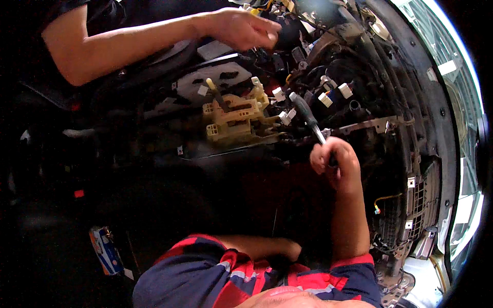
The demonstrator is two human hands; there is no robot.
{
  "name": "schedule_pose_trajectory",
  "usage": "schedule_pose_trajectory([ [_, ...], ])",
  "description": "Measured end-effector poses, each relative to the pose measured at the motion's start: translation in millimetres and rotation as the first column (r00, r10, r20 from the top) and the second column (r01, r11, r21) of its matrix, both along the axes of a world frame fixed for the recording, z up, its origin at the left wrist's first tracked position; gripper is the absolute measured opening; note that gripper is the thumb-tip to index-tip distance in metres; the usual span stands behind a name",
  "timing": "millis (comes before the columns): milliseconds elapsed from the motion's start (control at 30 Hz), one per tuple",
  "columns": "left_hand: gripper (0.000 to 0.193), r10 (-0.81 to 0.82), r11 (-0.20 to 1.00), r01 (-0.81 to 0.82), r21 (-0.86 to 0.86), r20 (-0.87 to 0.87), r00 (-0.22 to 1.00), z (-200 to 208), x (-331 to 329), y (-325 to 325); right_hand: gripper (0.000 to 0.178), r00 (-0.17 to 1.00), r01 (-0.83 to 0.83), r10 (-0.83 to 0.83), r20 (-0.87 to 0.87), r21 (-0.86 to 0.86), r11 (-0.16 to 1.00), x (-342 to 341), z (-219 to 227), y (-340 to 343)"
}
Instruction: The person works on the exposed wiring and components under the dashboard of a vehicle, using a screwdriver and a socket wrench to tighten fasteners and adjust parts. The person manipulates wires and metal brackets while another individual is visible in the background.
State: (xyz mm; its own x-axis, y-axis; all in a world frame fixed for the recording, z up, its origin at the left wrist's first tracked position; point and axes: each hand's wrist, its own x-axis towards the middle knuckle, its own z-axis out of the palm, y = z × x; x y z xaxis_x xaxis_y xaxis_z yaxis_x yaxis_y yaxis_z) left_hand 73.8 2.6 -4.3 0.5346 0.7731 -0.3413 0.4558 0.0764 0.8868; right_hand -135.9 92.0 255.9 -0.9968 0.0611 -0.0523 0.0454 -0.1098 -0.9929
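Note:
My right hand (335,159) is closed around the silver shaft end of a screwdriver-like tool (306,114). Its dark grey, pale-tipped handle points away from me, over the opened car dashboard area. White wiring connectors (325,99) lie just beyond the tool, and a metal bracket bar (362,126) runs to its right. My left hand (294,250) is low, close to my body; shadow hides its fingers. Left of the tool sits a yellowish plastic gear-shifter housing (233,119) with a lever standing up from it.
A co-worker's bare arm reaches in from the upper left, with the hand (244,30) over wiring at the far side. On the right, the windshield edge (452,154) curves past a black grille (429,200). A blue and white box (105,251) lies at lower left.

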Motion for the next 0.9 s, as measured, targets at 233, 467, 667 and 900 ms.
schedule_pose_trajectory([
  [233, 0.034, -0.044, 0.999, 0.044, -0.020, 0.020, 0.999, 2, 3, -8, 0.018, 0.906, 0.014, -0.108, 0.410, 0.226, 0.974, 103, -11, 22],
  [467, 0.034, -0.057, 0.990, 0.062, -0.126, 0.041, 0.998, 18, -24, -15, 0.029, 0.646, -0.294, -0.136, 0.751, 0.410, 0.864, 154, -56, 31],
  [667, 0.031, 0.034, 0.976, -0.033, -0.217, 0.000, 0.999, 48, -50, -11, 0.033, 0.620, -0.118, -0.267, 0.738, 0.424, 0.898, 195, -90, 53],
  [900, 0.041, 0.361, 0.920, -0.363, -0.151, -0.041, 0.932, 29, -39, -9, 0.042, 0.520, 0.030, -0.378, 0.766, 0.426, 0.904, 231, -107, 64],
])
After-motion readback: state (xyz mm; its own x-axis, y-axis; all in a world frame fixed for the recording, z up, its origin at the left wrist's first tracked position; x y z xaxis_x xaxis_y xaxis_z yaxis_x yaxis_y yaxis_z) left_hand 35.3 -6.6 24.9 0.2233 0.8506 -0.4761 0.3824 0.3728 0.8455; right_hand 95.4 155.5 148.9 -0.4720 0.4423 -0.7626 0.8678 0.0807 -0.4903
